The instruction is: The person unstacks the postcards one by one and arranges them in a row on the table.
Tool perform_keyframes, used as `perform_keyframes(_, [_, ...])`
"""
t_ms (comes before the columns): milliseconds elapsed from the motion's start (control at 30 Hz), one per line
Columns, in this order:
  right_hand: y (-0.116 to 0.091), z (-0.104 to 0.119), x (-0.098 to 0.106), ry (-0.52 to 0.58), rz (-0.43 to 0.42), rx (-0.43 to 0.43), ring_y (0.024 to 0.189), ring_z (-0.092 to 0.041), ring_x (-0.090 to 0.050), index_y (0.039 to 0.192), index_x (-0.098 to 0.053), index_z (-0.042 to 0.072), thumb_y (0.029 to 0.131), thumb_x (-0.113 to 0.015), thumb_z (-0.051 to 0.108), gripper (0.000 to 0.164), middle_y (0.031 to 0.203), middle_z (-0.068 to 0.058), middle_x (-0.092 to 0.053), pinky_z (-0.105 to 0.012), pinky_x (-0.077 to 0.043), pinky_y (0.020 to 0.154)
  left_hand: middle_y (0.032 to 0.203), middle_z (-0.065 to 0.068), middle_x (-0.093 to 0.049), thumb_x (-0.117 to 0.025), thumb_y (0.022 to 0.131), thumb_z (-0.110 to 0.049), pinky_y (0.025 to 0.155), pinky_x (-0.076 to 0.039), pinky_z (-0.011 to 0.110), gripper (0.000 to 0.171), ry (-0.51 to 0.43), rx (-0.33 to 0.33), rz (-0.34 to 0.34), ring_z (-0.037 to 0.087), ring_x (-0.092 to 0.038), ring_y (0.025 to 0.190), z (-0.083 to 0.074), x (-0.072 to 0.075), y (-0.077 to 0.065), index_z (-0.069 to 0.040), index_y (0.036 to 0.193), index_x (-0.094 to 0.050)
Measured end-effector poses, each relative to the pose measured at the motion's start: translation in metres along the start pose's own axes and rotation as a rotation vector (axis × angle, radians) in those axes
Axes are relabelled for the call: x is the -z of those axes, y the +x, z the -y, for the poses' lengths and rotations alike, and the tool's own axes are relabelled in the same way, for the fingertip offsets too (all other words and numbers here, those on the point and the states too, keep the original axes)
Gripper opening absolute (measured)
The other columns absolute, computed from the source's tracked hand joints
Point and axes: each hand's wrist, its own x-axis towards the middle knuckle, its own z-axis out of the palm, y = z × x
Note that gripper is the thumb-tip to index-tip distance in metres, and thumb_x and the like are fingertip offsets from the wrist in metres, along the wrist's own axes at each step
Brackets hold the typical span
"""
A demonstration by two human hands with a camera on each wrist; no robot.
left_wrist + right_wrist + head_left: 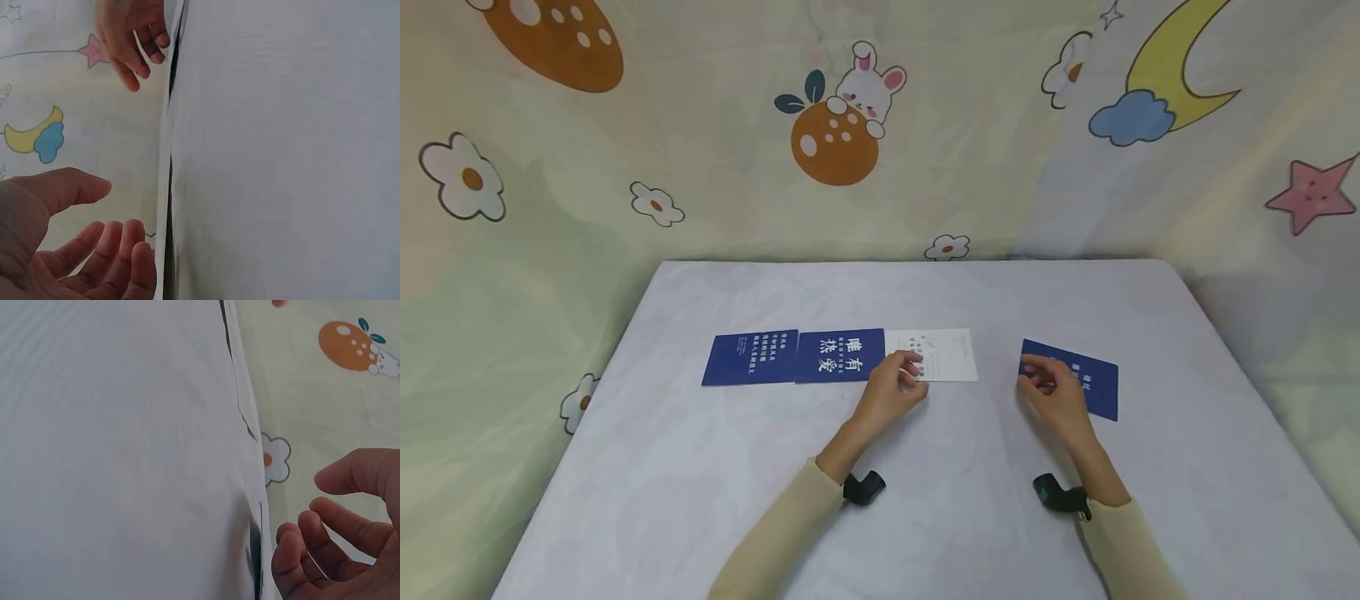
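Three cards lie edge to edge in a row: a blue card [748, 358] on the left, a second blue card [840, 356] with large white characters in the middle, and a white card [951, 354] on the right. My left hand [891, 392] hovers over the seam between the middle card and the white one, its fingers loosely bent and nothing in them. Further right, another blue card [1101, 387] lies askew. My right hand [1060, 400] is over its left part, hiding some of the print. In the right wrist view, a gap shows between the right thumb [353, 472] and fingers.
A white-covered table [955, 517] spreads under everything. Behind it hangs a patterned curtain [722, 108] with rabbit, moon and flower prints. Each wrist wears a black camera, one on the left [863, 488] and one on the right [1060, 493].
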Motion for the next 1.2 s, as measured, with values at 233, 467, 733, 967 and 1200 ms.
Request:
perform_keyframes(233, [-0.007, -0.014, 0.024, 0.018, -0.097, 0.024, 0.085, 0.008, -0.048, 0.124, -0.061, -0.003, 0.092, -0.061, 0.003, 0.033, 0.113, -0.02, -0.059, -0.006, -0.039, 0.07, 0.101, 0.009, -0.059, -0.071, 0.085, -0.004, 0.077, -0.051, 0.025, 0.038, -0.002, -0.059, 0.068, 0.017, -0.058, 0.088, -0.012, -0.023, 0.012, -0.002, 0.121, -0.058])
perform_keyframes(467, [-0.01, -0.026, 0.038, -0.002, -0.162, -0.026, 0.088, 0.003, -0.048, 0.123, -0.063, -0.001, 0.091, -0.061, 0.004, 0.032, 0.116, -0.018, -0.059, -0.005, -0.038, 0.071, 0.104, 0.007, -0.059, -0.07, 0.088, -0.01, 0.08, -0.047, 0.02, 0.037, 0.048, -0.078, 0.163, 0.012, -0.057, 0.091, -0.026, -0.048, 0.02, -0.005, 0.123, -0.058])
perform_keyframes(733, [-0.019, -0.037, 0.052, -0.079, -0.178, -0.148, 0.108, -0.03, -0.045, 0.126, -0.058, -0.005, 0.088, -0.064, 0.002, 0.039, 0.126, -0.025, -0.048, -0.035, -0.037, 0.088, 0.107, 0.005, -0.058, -0.07, 0.089, -0.012, 0.082, -0.045, 0.015, 0.039, 0.122, -0.15, 0.279, 0.01, -0.055, 0.093, -0.038, -0.082, 0.029, -0.004, 0.125, -0.058])
perform_keyframes(967, [-0.026, -0.054, 0.06, -0.11, -0.141, -0.299, 0.117, -0.045, -0.038, 0.138, -0.044, -0.007, 0.086, -0.067, 0.003, 0.058, 0.134, -0.033, -0.035, -0.053, -0.035, 0.094, 0.113, 0.003, -0.057, -0.07, 0.089, -0.019, 0.075, -0.045, 0.015, 0.047, 0.234, -0.097, 0.32, 0.008, -0.054, 0.092, -0.044, -0.11, 0.036, -0.007, 0.132, -0.054])
perform_keyframes(1200, [-0.03, -0.066, 0.067, -0.133, -0.086, -0.323, 0.118, -0.045, -0.04, 0.143, -0.036, -0.009, 0.087, -0.067, 0.009, 0.067, 0.137, -0.034, -0.033, -0.053, -0.038, 0.093, 0.11, 0.003, -0.058, -0.068, 0.088, -0.022, 0.065, -0.043, 0.017, 0.055, 0.355, -0.02, 0.265, 0.008, -0.056, 0.087, -0.049, -0.123, 0.04, -0.004, 0.136, -0.051])
